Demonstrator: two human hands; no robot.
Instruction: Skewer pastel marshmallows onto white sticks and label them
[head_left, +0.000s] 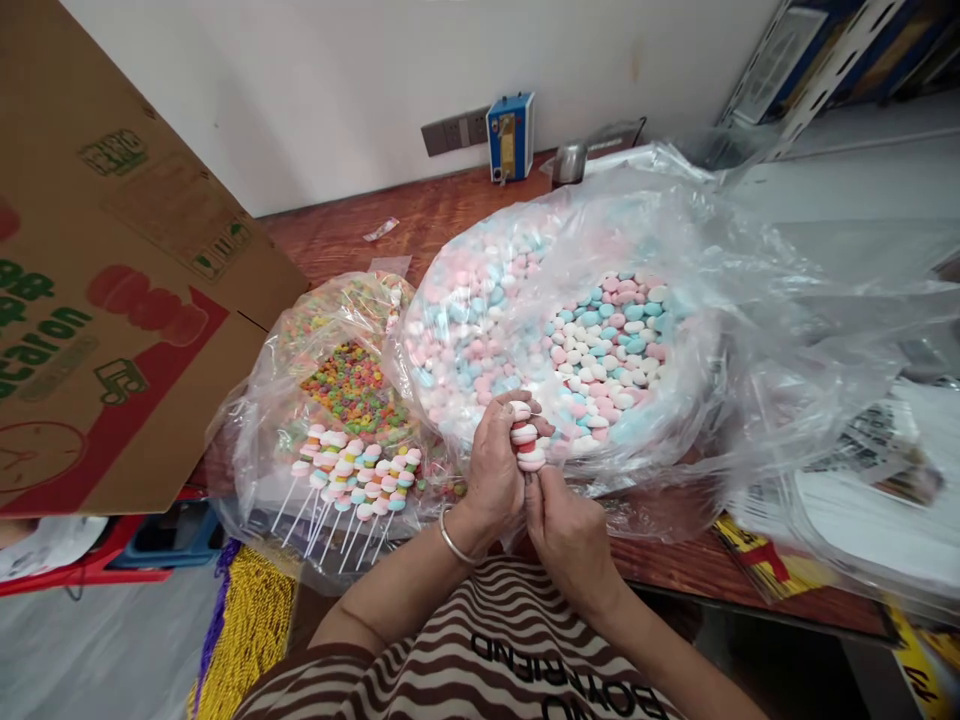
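Observation:
My left hand [495, 460] is closed around a candy skewer [529, 455], a short stack of pale pink and white candies with red pieces between them. Just below the stack, my right hand [568, 525] pinches its lower end; the stick there is hidden by my fingers. Beyond my hands lies a big clear plastic bag [457, 330], full of pink, white and blue button-shaped candies [611, 340]. To the left, several finished candy skewers [360, 470] rest side by side with white sticks towards me. They lie on a second clear bag [251, 450] holding small colourful ring-shaped candies [356, 390].
A printed cardboard box [112, 300] leans in at the left. At the back of the wooden table [330, 240] stand a blue box-shaped device [511, 138] and a metal cup [569, 163]. Loose plastic and papers [885, 510] cover the right side. Yellow fringe [251, 620] hangs at lower left.

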